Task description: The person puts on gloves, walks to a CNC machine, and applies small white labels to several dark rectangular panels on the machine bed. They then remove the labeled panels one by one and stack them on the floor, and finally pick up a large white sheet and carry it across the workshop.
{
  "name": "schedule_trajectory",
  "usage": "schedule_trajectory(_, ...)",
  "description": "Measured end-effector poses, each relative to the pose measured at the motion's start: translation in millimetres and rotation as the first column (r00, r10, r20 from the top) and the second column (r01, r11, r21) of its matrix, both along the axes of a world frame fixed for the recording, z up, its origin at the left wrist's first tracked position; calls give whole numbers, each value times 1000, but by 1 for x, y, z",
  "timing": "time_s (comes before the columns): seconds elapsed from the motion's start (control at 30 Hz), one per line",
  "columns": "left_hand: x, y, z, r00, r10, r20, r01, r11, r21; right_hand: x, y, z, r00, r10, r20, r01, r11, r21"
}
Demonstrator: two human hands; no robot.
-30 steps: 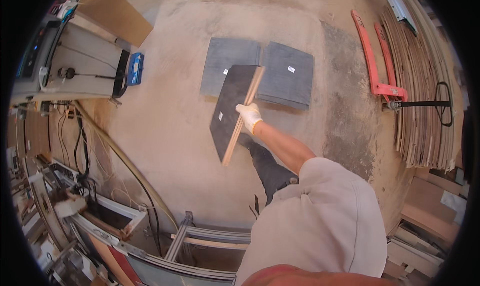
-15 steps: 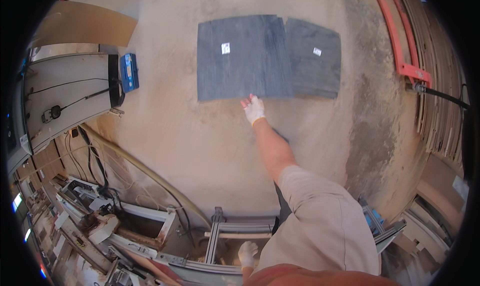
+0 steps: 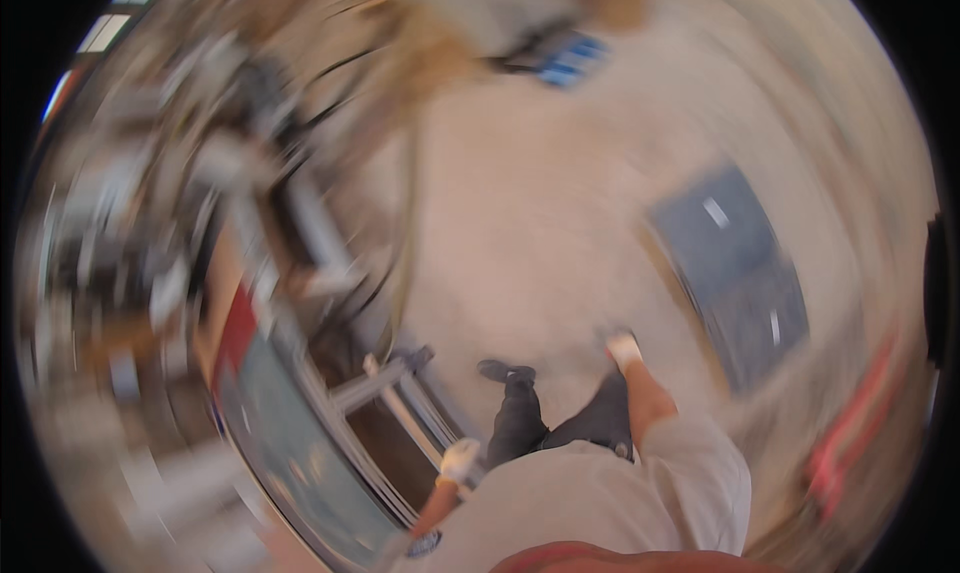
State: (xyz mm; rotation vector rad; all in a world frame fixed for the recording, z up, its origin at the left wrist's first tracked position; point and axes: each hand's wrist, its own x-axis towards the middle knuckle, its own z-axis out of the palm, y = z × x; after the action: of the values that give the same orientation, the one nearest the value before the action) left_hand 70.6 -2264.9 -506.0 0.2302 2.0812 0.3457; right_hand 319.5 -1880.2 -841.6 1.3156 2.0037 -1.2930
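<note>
Two dark grey panels, the upper one (image 3: pixel 718 228) and the lower one (image 3: pixel 755 318), lie on the floor to my right, each with a small white label. My right hand (image 3: pixel 622 349), in a white glove, is low beside my leg, apart from the panels. Motion blur smears its fingers. Close to my body at the left, my left hand (image 3: pixel 460 461), also white-gloved, hangs beside the metal frame (image 3: pixel 385 383). Its fingers are too blurred to read, and I see nothing held in either hand. A dark shoe (image 3: pixel 505 371) shows ahead of me on the floor.
A long greenish surface (image 3: pixel 300 453) with metal rails runs along my left. Blurred machinery and cables fill the far left. A blue box-shaped thing (image 3: pixel 572 59) sits on the floor ahead. Red metalwork (image 3: pixel 850 423) stands at the right.
My view has swung left, so the panels now appear at the right. My right hand has drawn back from the larger panel's near edge to beside my leg. The panels still lie on the floor.
</note>
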Motion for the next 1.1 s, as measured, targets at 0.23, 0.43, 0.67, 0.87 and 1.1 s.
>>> schedule_trajectory(0.23, -80, -143, -36, 869, 435, -236, -447, 895, 4, -217, -60, 102, 806, 592, -4, -591, 806, -29)
schedule_trajectory(0.43, -162, -229, -18, 411, 906, -99, -804, 412, 429, -484, -167, 207, 594, 787, -165, -793, 608, 40)
schedule_trajectory(0.67, -254, -238, -24, -48, 996, 72, -808, -81, 583, -741, -277, 271, 642, 582, -498, -727, 669, -156)
schedule_trajectory(0.87, -368, -254, -16, 31, 997, -65, -803, 64, 593, -931, -348, 285, 568, 652, -502, -776, 628, -62)
schedule_trajectory(1.1, -509, -343, 10, 129, 837, -532, -907, 316, 278, -1105, -488, 309, 87, 692, -717, -883, 387, 267)
